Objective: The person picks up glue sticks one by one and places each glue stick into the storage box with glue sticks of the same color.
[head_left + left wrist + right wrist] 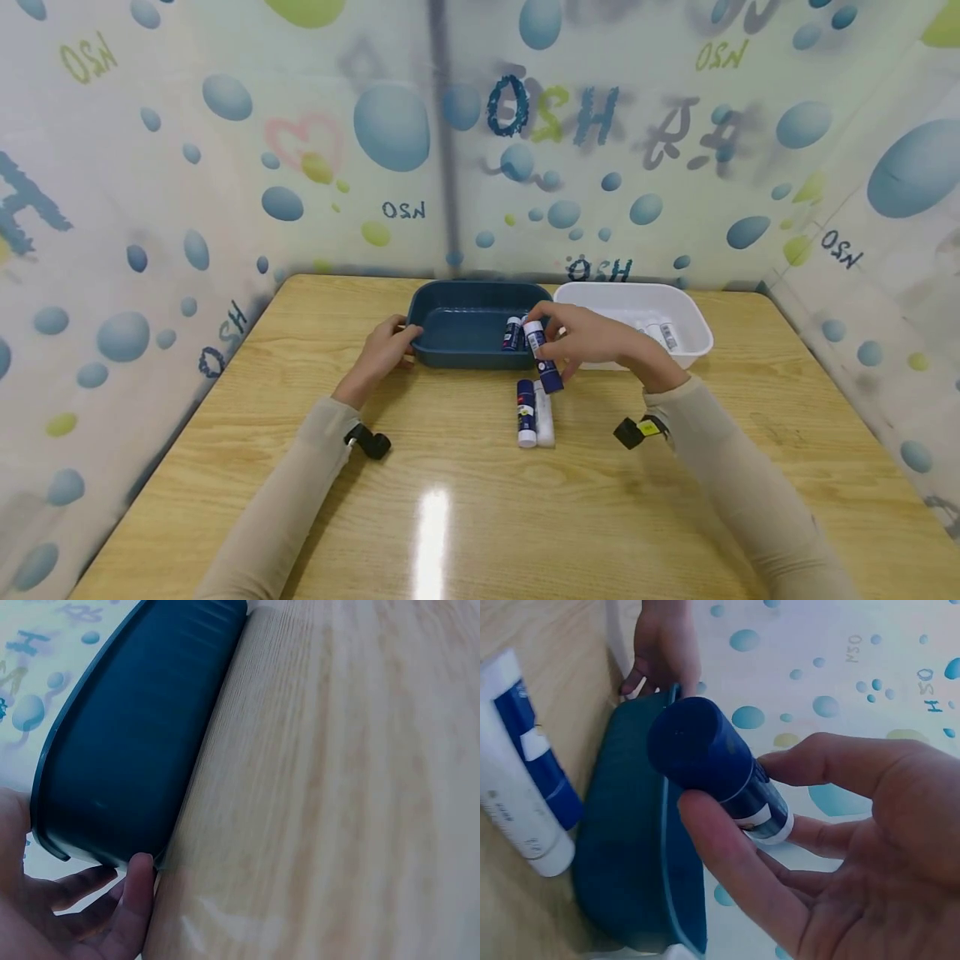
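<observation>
My right hand [588, 333] pinches a navy-and-white glue stick [543, 357] between thumb and fingers, tilted, over the front right corner of a dark blue bin [472, 360]. In the right wrist view the glue stick's navy end [694, 742] faces the camera. At the bin's left end, my left hand [386, 346] grips the rim, its fingers against the outer wall in the left wrist view. Inside the bin, at the right, lies another navy glue stick [512, 333], with something partly hidden beside it. On the table in front, a navy glue stick [527, 415] lies beside a white tube-shaped stick [545, 421].
A white bin [697, 333] stands against the dark blue bin's right side, with several white sticks [660, 335] in it, partly hidden by my right arm. Both bins sit near the back edge of the wooden table [337, 517], close to a patterned curtain [487, 183].
</observation>
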A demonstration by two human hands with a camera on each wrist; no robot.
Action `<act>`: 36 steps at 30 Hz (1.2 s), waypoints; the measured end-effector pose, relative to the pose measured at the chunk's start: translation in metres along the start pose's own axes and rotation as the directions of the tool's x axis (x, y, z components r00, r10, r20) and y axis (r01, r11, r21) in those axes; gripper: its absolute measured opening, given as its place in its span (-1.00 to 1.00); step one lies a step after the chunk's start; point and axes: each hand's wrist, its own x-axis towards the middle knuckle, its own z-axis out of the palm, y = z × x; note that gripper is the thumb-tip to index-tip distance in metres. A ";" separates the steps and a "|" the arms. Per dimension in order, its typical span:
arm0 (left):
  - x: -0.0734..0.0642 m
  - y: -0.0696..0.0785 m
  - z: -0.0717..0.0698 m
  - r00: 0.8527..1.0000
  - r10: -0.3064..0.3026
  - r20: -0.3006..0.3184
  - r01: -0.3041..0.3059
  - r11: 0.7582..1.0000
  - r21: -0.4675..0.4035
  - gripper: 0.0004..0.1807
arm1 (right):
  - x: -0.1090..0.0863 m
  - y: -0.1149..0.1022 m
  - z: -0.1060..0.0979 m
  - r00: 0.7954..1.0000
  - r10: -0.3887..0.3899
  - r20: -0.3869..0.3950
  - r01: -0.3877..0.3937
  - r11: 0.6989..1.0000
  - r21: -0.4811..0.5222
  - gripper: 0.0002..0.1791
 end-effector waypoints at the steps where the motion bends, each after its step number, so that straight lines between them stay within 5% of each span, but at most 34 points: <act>1: 0.000 0.000 0.000 1.000 -0.001 -0.002 0.001 1.000 0.000 -0.37 | 0.003 -0.003 -0.002 1.000 0.002 -0.003 -0.002 1.000 -0.002 -0.37; 22: 0.002 -0.001 -0.001 1.000 -0.004 -0.003 0.004 1.000 -0.019 -0.37 | 0.065 -0.032 -0.027 0.998 0.030 -0.047 -0.024 0.992 0.122 -0.42; 36: 0.003 -0.001 0.001 1.000 0.018 -0.017 -0.018 1.000 -0.009 -0.38 | 0.110 -0.032 -0.019 0.987 0.150 -0.062 -0.151 0.988 -0.019 -0.36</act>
